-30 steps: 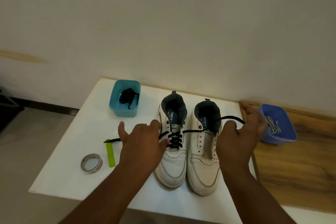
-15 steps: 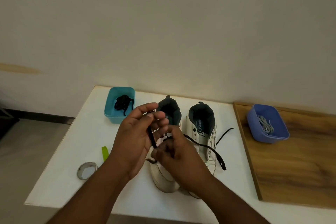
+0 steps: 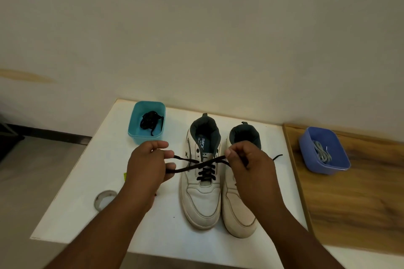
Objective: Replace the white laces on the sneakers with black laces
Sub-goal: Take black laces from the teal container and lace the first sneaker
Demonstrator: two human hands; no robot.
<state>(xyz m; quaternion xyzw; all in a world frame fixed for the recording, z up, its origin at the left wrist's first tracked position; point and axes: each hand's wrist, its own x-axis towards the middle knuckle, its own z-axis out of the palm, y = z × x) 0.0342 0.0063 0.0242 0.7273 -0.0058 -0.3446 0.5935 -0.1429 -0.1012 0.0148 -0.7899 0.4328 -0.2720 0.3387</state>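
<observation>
My left hand [image 3: 148, 166] has its fingers curled in, with thumb and fingertips pinching one end of the black lace [image 3: 205, 165] just left of the left sneaker [image 3: 202, 194]. My right hand [image 3: 251, 166] is curled the same way, fingers closed tight on the other end of the lace above the right sneaker [image 3: 238, 214]. Between my hands the two strands run nearly level and cross over the left sneaker's tongue, making a flat X; a loose tip of lace pokes out past my right hand towards the right.

Below the crossing the black lace already zigzags through the lower eyelets of the left sneaker. On its tongue I can read part of a printed word, something like "arx"; the rest is too small to make out.

Both white sneakers stand side by side on the white table [image 3: 72, 214], touching along their inner edges, toes towards me and heels towards the wall, long axes running away from me. I can't tell how the right sneaker's eyelets stand; my right hand covers them.

Further out, a teal tub [image 3: 135, 131] at the far left of the table holds a bundle of black lace [image 3: 150, 121]. A blue tub [image 3: 306, 153] on the wooden surface [image 3: 360, 203] to the right holds the white laces [image 3: 323, 153]. A roll of tape [image 3: 103, 199] lies near my left forearm, and a sliver of something lime green [image 3: 125, 176] shows beside my left wrist.
</observation>
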